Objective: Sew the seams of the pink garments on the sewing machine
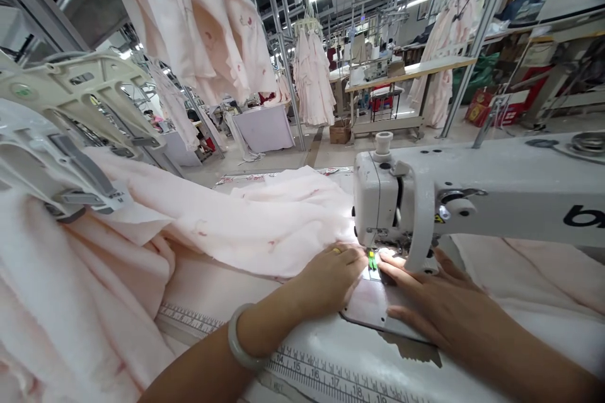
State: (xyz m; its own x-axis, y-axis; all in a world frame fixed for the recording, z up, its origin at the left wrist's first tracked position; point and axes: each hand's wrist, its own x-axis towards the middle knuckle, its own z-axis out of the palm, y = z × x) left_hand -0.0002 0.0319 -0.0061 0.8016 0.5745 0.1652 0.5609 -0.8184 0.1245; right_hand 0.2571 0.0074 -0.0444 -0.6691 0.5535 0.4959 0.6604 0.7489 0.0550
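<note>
Pale pink fabric (pixel 246 227) with small reddish prints runs across the table from the left up to the sewing machine (pixel 496 189). My left hand (pixel 328 277) has its fingers bent together on the fabric's edge, just left of the green presser foot (pixel 372 259). On the other side of the foot, my right hand (pixel 439 296) lies low with fingers stretched and thumb apart. Its index fingertip is beside the foot, over the metal needle plate (pixel 366 305). The machine's white lever partly covers this hand. Light from the machine washes out the fabric under the needle.
Hanger clamps (pixel 80 195) hold more pink fabric at the left. Garment pieces (pixel 203 25) hang above the table. A printed ruler strip (pixel 312 374) runs along the table's front. Behind stand other workstations (pixel 411 69), metal posts and a cardboard box (pixel 340 131).
</note>
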